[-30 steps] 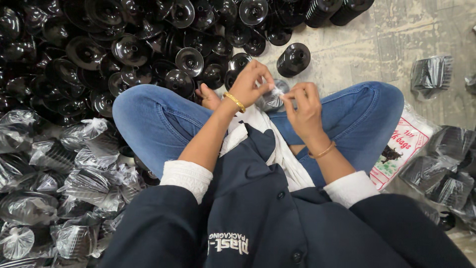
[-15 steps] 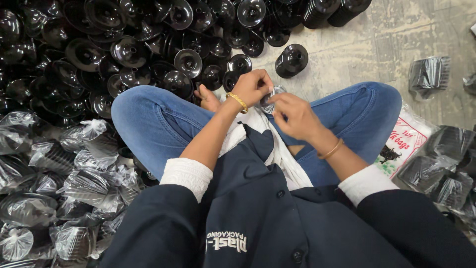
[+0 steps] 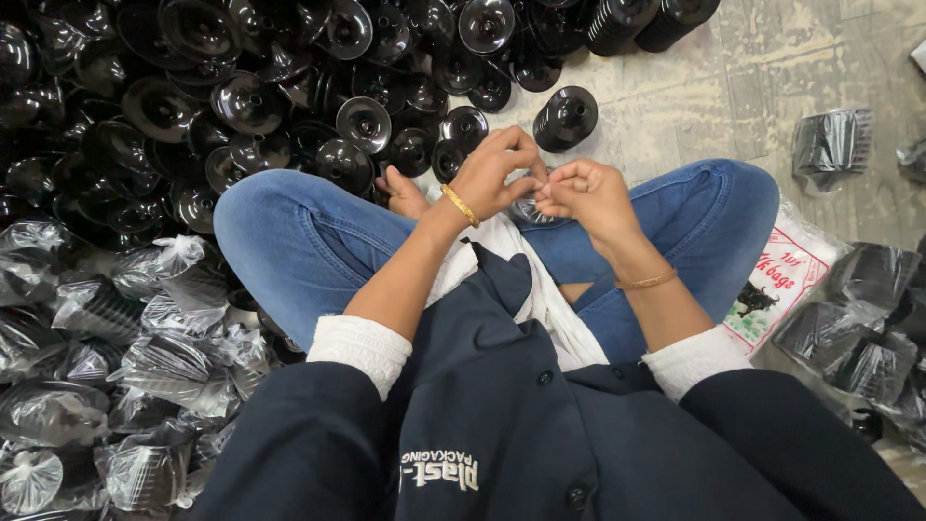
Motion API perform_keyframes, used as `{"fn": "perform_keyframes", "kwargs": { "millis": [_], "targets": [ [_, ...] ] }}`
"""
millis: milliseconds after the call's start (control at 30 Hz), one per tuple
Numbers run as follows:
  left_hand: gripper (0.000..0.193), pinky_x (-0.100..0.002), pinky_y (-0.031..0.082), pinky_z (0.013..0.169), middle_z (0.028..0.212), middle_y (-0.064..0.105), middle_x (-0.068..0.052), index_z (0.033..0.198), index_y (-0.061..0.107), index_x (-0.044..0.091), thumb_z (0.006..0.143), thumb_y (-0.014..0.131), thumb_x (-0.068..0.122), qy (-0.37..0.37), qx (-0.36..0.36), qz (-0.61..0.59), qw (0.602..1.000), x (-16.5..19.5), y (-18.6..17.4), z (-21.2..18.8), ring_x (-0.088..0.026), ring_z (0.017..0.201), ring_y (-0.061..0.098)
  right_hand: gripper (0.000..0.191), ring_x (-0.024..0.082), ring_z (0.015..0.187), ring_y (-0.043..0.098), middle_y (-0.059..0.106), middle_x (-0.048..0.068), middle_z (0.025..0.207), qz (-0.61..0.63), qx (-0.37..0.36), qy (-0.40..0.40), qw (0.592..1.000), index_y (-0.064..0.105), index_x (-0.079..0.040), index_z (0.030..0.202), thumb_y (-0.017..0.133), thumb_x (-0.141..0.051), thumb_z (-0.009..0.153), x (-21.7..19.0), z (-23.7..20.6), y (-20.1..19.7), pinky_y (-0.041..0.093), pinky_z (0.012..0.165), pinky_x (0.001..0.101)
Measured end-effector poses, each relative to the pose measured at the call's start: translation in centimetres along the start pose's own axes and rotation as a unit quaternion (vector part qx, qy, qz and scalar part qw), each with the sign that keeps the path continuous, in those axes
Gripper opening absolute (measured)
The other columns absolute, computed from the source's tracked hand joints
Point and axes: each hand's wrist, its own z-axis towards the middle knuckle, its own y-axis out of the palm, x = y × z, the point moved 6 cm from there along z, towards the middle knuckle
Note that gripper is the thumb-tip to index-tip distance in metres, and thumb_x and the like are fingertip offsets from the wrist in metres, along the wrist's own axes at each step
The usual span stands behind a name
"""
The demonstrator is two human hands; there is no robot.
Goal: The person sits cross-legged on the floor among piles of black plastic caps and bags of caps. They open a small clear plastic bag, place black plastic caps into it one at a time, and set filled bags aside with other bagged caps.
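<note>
A bare concrete floor (image 3: 772, 68) carries a heap of loose black plastic lids (image 3: 251, 106) from nine to twelve o'clock and clear-bagged stacks (image 3: 145, 338) at eight o'clock. At the centre, over the crossed legs, the left hand (image 3: 492, 174) and right hand (image 3: 588, 193) meet with fingertips pinched on the neck of a small clear bag of black lids (image 3: 529, 207), mostly hidden, so its long axis and heading cannot be told. I judge the thin film could slip or tear if pulled unevenly, spilling lids onto the lap.
</note>
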Motion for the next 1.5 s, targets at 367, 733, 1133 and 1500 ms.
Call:
{"fn": "perform_keyframes", "kwargs": {
  "millis": [367,733,1133,1500],
  "targets": [
    [0.015,-0.034,0.056,0.078,0.100,0.065,-0.003,0.106,0.071,0.011,0.091,0.074,0.010,-0.075,-0.004,-0.095,0.993,-1.4,1.2,0.1,-0.022,0.095,0.068,0.012,0.014,0.080,0.071,0.074,0.012,0.096,-0.050,0.004,-0.028,0.998,0.069,0.004,0.107,0.069,0.001,0.095,-1.1,0.0,-0.3,0.059,0.073,0.0243],
    [0.013,-0.039,0.051,0.087,0.101,0.060,-0.009,0.090,0.069,0.008,0.083,0.080,0.011,0.016,0.007,0.033,0.999,-0.5,1.1,-0.1,-0.029,0.099,0.059,0.011,0.012,0.084,0.070,0.073,0.008,0.098,0.052,-0.032,-0.004,0.998,0.067,0.000,0.108,0.066,-0.003,0.098,-0.6,0.0,-0.7,0.056,0.074,0.0230],
    [0.023,-0.033,0.055,0.069,0.089,0.071,-0.006,0.113,0.056,0.008,0.093,0.066,0.007,-0.067,-0.042,-0.099,0.992,-1.3,1.6,-0.3,-0.024,0.082,0.071,0.011,0.009,0.083,0.068,0.073,0.003,0.098,-0.071,0.031,-0.102,0.992,0.069,-0.002,0.104,0.072,0.001,0.094,-1.0,-0.9,-0.3,0.053,0.068,0.0207],
    [0.019,-0.025,0.054,0.064,0.078,0.073,-0.001,0.111,0.075,0.007,0.097,0.063,0.007,-0.173,-0.084,-0.205,0.960,-4.8,3.3,-1.0,-0.006,0.069,0.066,0.019,0.026,0.086,0.071,0.064,0.008,0.102,-0.490,0.103,-0.466,0.729,0.071,-0.007,0.103,0.077,0.004,0.087,-7.6,-6.8,5.5,0.058,0.072,0.0362]
  ]
}}
